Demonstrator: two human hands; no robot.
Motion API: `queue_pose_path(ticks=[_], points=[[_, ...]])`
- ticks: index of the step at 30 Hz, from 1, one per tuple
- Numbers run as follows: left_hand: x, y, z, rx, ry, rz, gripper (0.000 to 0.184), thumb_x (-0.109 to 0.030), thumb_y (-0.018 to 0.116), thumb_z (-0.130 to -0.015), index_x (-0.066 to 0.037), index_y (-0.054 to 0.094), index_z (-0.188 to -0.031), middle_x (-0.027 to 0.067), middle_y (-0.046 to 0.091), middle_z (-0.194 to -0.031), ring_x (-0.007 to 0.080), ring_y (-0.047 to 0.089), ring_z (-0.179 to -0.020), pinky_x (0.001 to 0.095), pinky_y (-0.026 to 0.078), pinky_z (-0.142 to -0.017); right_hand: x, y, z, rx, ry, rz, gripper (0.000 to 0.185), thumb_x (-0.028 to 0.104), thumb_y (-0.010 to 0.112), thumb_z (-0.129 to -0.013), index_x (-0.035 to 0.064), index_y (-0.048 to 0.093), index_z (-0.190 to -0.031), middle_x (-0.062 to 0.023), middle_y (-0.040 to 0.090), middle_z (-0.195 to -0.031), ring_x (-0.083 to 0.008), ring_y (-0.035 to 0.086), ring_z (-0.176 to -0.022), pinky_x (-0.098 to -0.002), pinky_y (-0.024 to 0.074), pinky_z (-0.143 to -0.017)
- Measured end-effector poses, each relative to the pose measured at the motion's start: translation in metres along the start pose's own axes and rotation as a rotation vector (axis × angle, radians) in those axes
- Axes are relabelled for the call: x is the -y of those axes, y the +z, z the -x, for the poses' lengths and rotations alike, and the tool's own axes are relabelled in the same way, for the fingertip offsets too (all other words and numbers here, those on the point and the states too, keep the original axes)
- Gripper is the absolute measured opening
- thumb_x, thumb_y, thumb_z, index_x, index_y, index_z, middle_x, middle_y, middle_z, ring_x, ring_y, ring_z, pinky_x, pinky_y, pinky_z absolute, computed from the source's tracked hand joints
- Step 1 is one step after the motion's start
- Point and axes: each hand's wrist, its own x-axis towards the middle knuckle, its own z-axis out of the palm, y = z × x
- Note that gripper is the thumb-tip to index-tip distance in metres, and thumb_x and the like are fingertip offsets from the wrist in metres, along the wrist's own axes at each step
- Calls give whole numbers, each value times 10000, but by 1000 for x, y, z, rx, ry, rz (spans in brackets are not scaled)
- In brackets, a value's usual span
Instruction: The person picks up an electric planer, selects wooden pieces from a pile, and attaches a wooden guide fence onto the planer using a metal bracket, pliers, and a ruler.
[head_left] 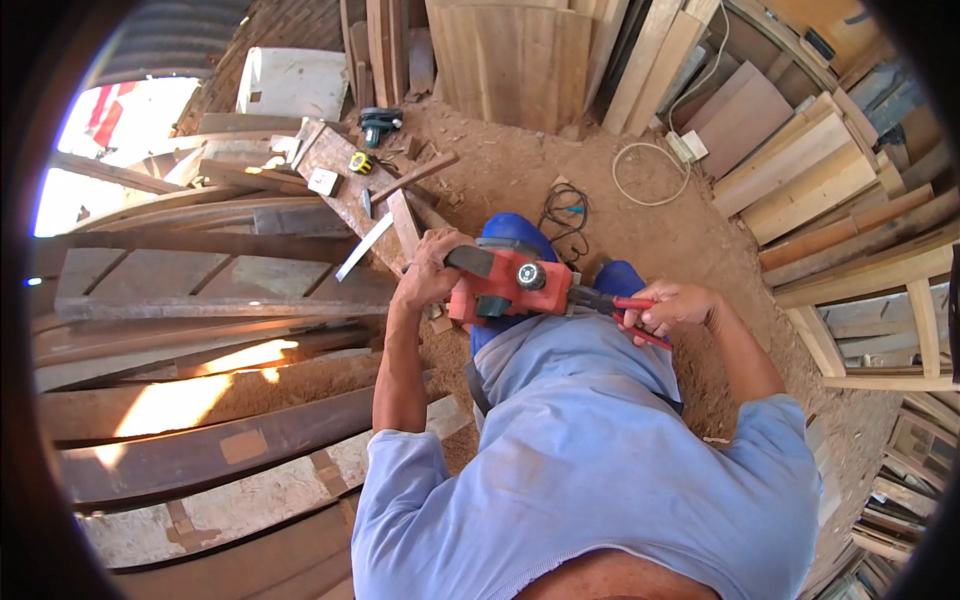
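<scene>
Left hand (438, 265) grips the red planer's (545, 290) dark handle mid-frame, over the blue-clothed lap; the right hand (665, 310) wraps red-handled pliers (598, 299) against its end. Beyond, a thin black cord (568, 224) tangles on dusty earth (500, 185), rough planks (160, 455) crowding the left.

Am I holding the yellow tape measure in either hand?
No, the yellow tape measure lies on a board, while your left hand grips the red power tool and your right hand the red-handled pliers.
</scene>
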Motion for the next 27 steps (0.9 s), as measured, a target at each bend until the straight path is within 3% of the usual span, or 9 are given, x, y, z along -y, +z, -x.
queue_pose_path(ticks=[5,9,12,14,18,20,21,23,27], points=[[2,1,0,3,12,-6,409,14,565,-614,-73,655,-1003,97,640,-1017,345,545,-1099,410,412,-1008,1,-11,-4,148,38,-234,369,202,634,-912,-101,587,-1119,-294,609,-1230,-338,726,-918,-386,632,-737],[-2,-1,0,15,22,-46,407,19,561,-620,-74,658,-1004,102,638,-1029,352,540,-1104,415,413,-1009,8,-19,-7,197,82,-247,354,212,624,-918,-94,581,-1091,-321,595,-1242,-347,727,-902,-401,642,-697],[-8,-3,-1,21,4,-40,406,17,557,-631,-73,659,-1014,114,633,-1060,360,534,-1115,421,414,-1010,7,-27,-13,259,98,-254,326,213,618,-921,-85,580,-1048,-314,615,-1190,-330,729,-862,-390,640,-671],[-11,-5,-2,62,-4,-38,409,15,555,-640,-73,659,-1025,123,629,-1088,367,528,-1129,429,415,-1012,6,-28,-16,255,116,-222,294,219,613,-922,-50,586,-1037,-240,650,-1070,-276,702,-766,-355,608,-579],[-3,0,-3,45,19,-54,417,13,555,-638,-72,656,-1033,127,628,-1098,370,525,-1136,430,410,-1020,3,-12,-15,118,165,-78,266,196,632,-883,-11,599,-1047,-147,633,-930,-236,639,-744,-342,555,-606],[-2,2,-4,13,28,-24,449,-5,551,-618,-117,658,-1040,106,600,-995,357,507,-1065,421,383,-1003,12,8,-11,-51,-131,917,292,175,651,-832,23,606,-1077,-94,596,-869,-227,599,-784,-346,517,-703],[-3,1,-6,17,27,-23,449,-5,551,-618,-117,658,-1040,106,600,-995,357,507,-1065,421,383,-1003,12,17,-6,-51,-131,913,292,175,651,-832,23,606,-1077,-94,596,-869,-227,599,-784,-346,517,-703],[-5,-1,-10,63,11,-35,433,-3,550,-621,-109,664,-1025,105,609,-996,359,514,-1058,418,389,-991,9,31,2,-338,-259,1170,306,137,646,-799,20,629,-1081,-95,613,-900,-217,607,-878,-336,497,-799],[1,2,-11,20,41,-5,410,2,556,-621,-103,667,-1002,109,618,-997,355,526,-1047,415,388,-974,6,2,-2,-161,-222,805,288,173,635,-822,19,666,-1063,-102,669,-864,-165,613,-751,-322,502,-696]])
